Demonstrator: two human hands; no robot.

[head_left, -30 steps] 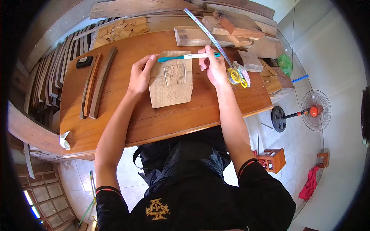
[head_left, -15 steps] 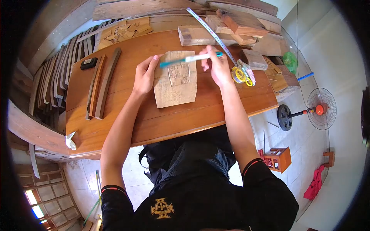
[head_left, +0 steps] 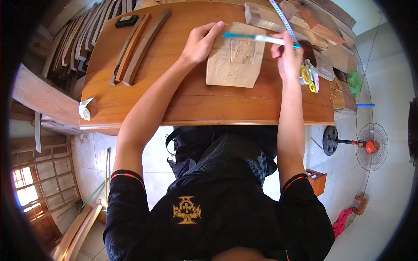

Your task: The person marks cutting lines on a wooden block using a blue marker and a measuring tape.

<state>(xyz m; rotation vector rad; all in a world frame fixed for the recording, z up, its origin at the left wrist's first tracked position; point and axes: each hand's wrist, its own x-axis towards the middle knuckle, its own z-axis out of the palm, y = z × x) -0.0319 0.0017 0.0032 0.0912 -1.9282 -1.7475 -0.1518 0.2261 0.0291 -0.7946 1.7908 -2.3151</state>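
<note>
A pale wooden block (head_left: 230, 71) with a carved square panel and a flower outline below it lies on the brown table (head_left: 174, 106). My left hand (head_left: 203, 42) grips the block's upper left edge, thumb pointing up along it. In my right hand (head_left: 289, 56) is a slim white-and-teal brush (head_left: 261, 38), pinched near its teal end. Its teal head reaches across the top of the block, just above the carving. Close to my right wrist sit yellow tape rolls (head_left: 306, 76). A tape measure strip (head_left: 283, 18) stretches out behind my right hand.
Three narrow wood strips (head_left: 146, 48) and a small black box (head_left: 126, 21) lie on the left of the table. Crumpled white paper (head_left: 85, 108) rests at its left corner. Wood offcuts (head_left: 320, 21) pile up at the back right. A fan (head_left: 371, 146) stands on the floor at right.
My view has tilted down and turned, so the table sits higher and further right in it. Both hands keep their holds; the brush still extends over the top of the block.
</note>
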